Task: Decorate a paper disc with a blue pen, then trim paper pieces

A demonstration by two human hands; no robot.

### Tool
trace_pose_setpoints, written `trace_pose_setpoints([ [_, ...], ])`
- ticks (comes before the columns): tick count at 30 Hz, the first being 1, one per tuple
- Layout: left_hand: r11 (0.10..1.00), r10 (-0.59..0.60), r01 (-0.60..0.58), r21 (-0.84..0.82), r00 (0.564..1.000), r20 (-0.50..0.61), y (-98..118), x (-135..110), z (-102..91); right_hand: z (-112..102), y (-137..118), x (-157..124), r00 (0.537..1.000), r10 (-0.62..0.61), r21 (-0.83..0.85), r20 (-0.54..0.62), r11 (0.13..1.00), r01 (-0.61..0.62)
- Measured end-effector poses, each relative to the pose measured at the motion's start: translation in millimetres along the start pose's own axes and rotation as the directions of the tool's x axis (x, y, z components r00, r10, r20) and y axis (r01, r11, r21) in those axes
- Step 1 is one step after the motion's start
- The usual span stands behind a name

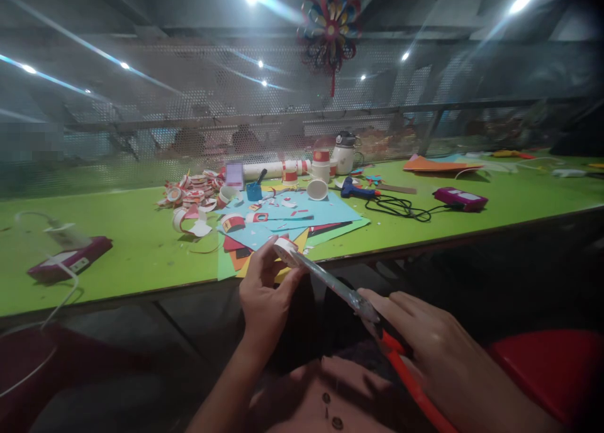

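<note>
Between the thumb and fingers of my left hand (267, 282) is a small white and red paper cup piece (285, 252), held just off the table's front edge. My right hand (425, 335) grips large scissors (344, 294) by their orange and black handles. The blades point up and left, and their tips reach the cup piece; whether they are cutting into it I cannot tell. Just behind the left hand lie coloured paper sheets (330, 211), mostly light blue on top, with cut cup pieces (233, 223) and scraps on them.
The green table (141, 250) holds a pile of cut cup pieces (195, 191), a glue gun (358, 189) with a black cord, stacked paper cups (321, 165) and a white jug (344, 153). Purple power strips (460, 199) sit at right and left. A red stool (552, 364) stands at my right.
</note>
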State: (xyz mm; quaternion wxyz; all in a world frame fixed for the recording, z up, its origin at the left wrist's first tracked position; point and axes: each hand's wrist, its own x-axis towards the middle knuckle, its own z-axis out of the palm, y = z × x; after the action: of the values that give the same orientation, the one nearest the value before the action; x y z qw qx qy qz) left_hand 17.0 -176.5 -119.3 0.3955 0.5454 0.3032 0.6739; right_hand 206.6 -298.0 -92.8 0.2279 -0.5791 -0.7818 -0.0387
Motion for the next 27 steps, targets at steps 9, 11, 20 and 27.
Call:
trace_pose_setpoints([
  [9, 1.0, 0.019, -0.019, -0.004, 1.0, 0.006, 1.2, 0.0, 0.3, -4.2, -5.2, 3.2, 1.0, 0.018, 0.021, 0.019, 1.0, -0.019],
  [11, 1.0, 0.017, -0.017, -0.001, 1.0, 0.006, 1.6, 0.0, 0.2, -3.7, -5.0, 3.6, 1.0, 0.018, 0.011, 0.008, 1.0, -0.018],
  [20, 0.998, 0.027, -0.027, 0.05, 1.0, 0.016, 1.6, 0.3, -2.3, 1.1, 0.2, 1.7, 1.0, 0.014, 0.022, 0.011, 1.0, -0.014],
  [27, 0.999, 0.024, -0.025, 0.037, 1.0, 0.014, -0.9, 0.7, -1.5, 1.5, -2.6, 3.7, 1.0, 0.013, 0.022, 0.003, 1.0, -0.013],
])
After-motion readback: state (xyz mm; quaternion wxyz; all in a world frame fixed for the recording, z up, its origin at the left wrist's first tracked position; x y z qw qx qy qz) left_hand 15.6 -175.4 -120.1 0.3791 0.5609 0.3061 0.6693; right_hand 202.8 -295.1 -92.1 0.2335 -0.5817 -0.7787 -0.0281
